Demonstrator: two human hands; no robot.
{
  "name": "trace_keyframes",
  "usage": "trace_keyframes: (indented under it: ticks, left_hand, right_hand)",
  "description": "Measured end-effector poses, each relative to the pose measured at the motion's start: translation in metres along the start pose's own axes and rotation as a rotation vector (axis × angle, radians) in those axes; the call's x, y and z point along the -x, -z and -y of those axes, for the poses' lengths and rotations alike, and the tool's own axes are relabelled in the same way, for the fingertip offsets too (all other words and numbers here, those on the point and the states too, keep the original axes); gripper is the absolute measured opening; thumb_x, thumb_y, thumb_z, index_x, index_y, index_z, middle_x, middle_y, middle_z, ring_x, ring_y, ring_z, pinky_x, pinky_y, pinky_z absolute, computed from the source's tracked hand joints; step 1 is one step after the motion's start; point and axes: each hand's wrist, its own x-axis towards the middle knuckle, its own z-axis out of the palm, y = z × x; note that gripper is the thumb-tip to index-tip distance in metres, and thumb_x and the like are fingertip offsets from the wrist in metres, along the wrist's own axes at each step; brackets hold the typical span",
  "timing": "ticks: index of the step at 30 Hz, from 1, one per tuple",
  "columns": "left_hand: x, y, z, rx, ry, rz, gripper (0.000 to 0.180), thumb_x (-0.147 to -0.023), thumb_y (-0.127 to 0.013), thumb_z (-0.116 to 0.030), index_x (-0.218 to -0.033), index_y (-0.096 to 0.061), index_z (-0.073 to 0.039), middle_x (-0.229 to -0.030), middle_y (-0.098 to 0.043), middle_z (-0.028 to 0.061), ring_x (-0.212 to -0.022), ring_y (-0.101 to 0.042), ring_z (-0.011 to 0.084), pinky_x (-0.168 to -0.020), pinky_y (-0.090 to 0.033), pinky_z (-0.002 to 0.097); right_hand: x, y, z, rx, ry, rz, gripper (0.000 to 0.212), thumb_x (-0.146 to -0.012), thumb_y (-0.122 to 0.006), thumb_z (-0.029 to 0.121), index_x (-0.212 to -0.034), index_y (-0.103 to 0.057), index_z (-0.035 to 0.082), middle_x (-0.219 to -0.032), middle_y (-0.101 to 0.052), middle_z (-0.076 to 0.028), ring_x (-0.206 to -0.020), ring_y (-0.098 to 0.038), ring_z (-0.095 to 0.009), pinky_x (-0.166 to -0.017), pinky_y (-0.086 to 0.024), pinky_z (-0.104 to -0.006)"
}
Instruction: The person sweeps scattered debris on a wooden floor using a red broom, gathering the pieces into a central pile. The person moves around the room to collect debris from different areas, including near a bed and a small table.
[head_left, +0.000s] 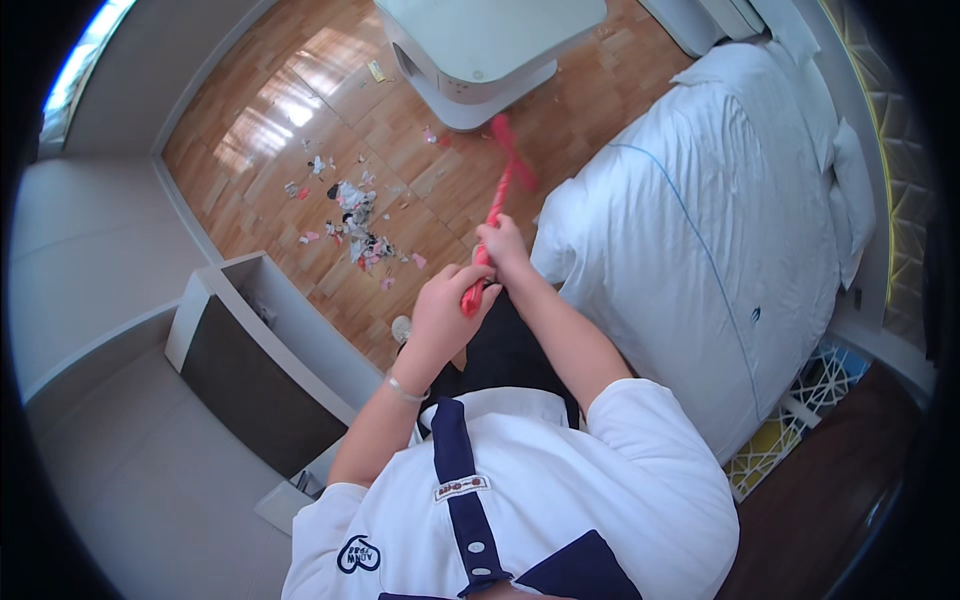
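A long red strip of thin, shiny material (496, 205), twisted like a rope, runs out in front of my body. It looks like a plastic bag, but I cannot be sure. My left hand (448, 305) is closed around its near end, where a red tip shows past the fingers. Just ahead, my right hand (507, 250) grips it further along. Beyond that hand the strip stretches away over the wooden floor. Its far end spreads loosely and is blurred, close to the base of a white cabinet.
Torn paper scraps (360, 225) in white, pink and black litter the wooden floor (420, 190). Ahead stands the white cabinet (490, 40). A bed with white bedding (680, 250) and a blue cord (690, 215) is on the right. An open drawer (300, 310) juts out on the left.
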Motion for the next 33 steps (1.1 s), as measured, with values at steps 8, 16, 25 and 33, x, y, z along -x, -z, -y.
trace_keyframes:
  ticks: [8,16,25,33]
  left_hand:
    - [-0.106,-0.082,0.026,0.261,0.178,-0.115,0.032,-0.082,-0.065,-0.020,-0.111,-0.058,-0.007,-0.100,-0.061,0.0150,-0.091,-0.060,0.0312,-0.078,-0.047,0.0347]
    - [-0.076,-0.002,0.011,0.116,0.340,-0.175,0.027,-0.080,-0.064,-0.017,-0.105,-0.060,-0.007,-0.096,-0.063,0.0154,-0.088,-0.062,0.0301,-0.076,-0.048,0.0345]
    - [-0.065,0.026,-0.033,-0.203,0.108,-0.170,0.018,-0.068,-0.071,-0.012,-0.083,-0.061,-0.009,-0.070,-0.054,0.0114,-0.066,-0.056,0.0309,-0.058,-0.044,0.0396]
    - [-0.050,0.016,-0.017,-0.029,-0.014,-0.252,0.018,-0.066,-0.067,-0.007,-0.083,-0.061,-0.011,-0.072,-0.055,0.0083,-0.066,-0.057,0.0281,-0.058,-0.046,0.0357]
  right_hand:
    - [-0.146,0.060,0.056,0.667,-0.034,0.122,0.032,-0.071,-0.056,0.017,-0.094,-0.046,-0.004,-0.062,-0.058,-0.014,-0.046,-0.056,-0.022,-0.042,-0.045,-0.0335]
    - [-0.088,-0.028,0.051,0.324,-0.212,0.421,0.025,-0.075,-0.053,0.010,-0.094,-0.041,0.000,-0.064,-0.054,-0.009,-0.046,-0.053,-0.020,-0.036,-0.038,-0.0332]
    - [-0.034,-0.067,0.081,-0.043,-0.281,0.646,0.009,-0.080,-0.052,0.006,-0.088,-0.048,0.007,-0.064,-0.049,-0.001,-0.051,-0.049,-0.012,-0.041,-0.046,-0.0286]
    - [0.000,-0.027,0.094,-0.347,-0.692,0.340,0.011,-0.087,-0.047,0.008,-0.096,-0.044,0.012,-0.065,-0.052,-0.004,-0.050,-0.049,-0.015,-0.048,-0.049,-0.0300]
